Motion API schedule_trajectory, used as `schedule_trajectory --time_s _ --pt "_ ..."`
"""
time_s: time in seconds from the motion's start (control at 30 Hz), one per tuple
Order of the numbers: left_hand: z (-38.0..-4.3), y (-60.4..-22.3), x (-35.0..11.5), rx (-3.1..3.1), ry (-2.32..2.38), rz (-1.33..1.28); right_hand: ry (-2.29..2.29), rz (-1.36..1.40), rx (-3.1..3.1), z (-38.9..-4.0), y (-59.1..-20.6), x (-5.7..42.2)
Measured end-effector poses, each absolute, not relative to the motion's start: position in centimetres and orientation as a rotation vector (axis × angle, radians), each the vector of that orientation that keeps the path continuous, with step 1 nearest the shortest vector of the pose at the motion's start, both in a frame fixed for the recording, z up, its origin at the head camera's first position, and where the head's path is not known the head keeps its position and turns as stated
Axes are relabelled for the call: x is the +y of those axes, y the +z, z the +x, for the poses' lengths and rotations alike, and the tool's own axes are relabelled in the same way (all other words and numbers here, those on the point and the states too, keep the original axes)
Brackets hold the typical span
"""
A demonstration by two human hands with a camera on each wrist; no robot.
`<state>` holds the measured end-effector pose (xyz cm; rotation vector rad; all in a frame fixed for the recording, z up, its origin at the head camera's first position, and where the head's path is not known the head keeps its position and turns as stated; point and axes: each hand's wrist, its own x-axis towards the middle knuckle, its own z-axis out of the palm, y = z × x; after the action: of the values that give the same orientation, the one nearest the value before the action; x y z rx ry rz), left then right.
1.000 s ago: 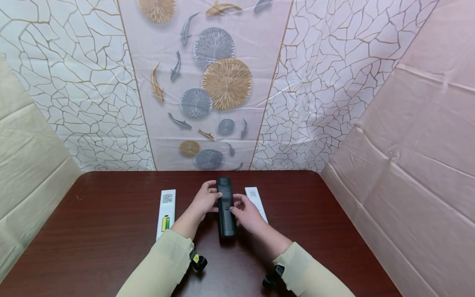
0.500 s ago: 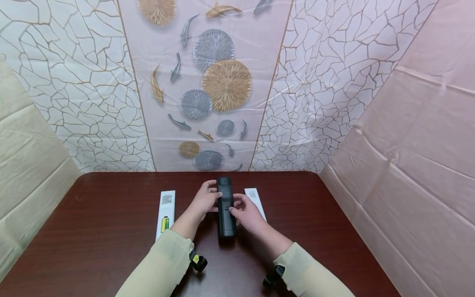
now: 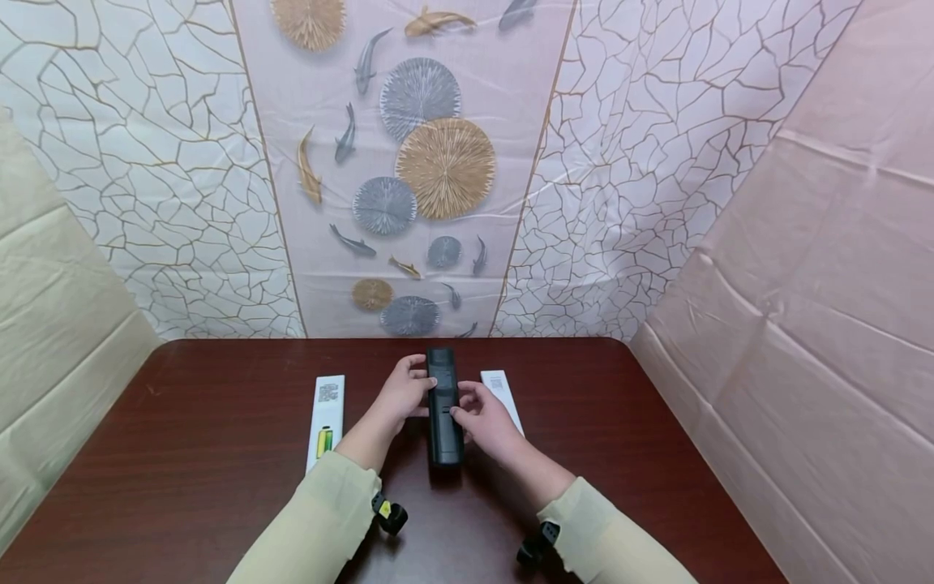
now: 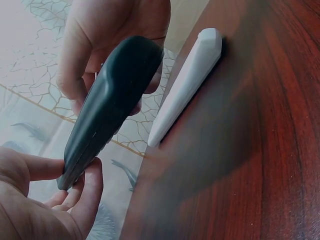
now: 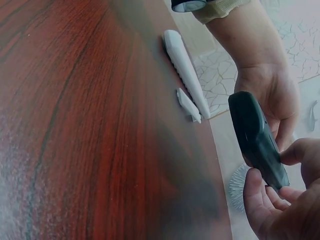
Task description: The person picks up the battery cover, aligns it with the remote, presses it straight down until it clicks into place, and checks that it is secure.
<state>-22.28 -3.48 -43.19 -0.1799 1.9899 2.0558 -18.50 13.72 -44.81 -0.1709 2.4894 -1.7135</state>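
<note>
Holding black remote control (image 3: 445, 442) above wood-grained tabletop (image 3: 182, 422) | pinched at left edge by left hand (image 3: 401, 396), right edge by right hand (image 3: 486, 418) | probably light, stiff, slightly slippery; best gripped along sides

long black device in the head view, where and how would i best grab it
Probably by the near end of the long black device, pinching its two long edges from the near side: the body is narrow, and that end is bare, while the left grip and right grip hold it farther along.
</note>
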Motion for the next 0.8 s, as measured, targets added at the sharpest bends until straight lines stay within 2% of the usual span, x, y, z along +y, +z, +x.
schedule_trajectory --time_s 0.8 --pt "-22.9 -45.4 -2.3 2.062 1.998 -0.220 -1.735 -0.087 2.533 -17.0 -44.9 16.4"
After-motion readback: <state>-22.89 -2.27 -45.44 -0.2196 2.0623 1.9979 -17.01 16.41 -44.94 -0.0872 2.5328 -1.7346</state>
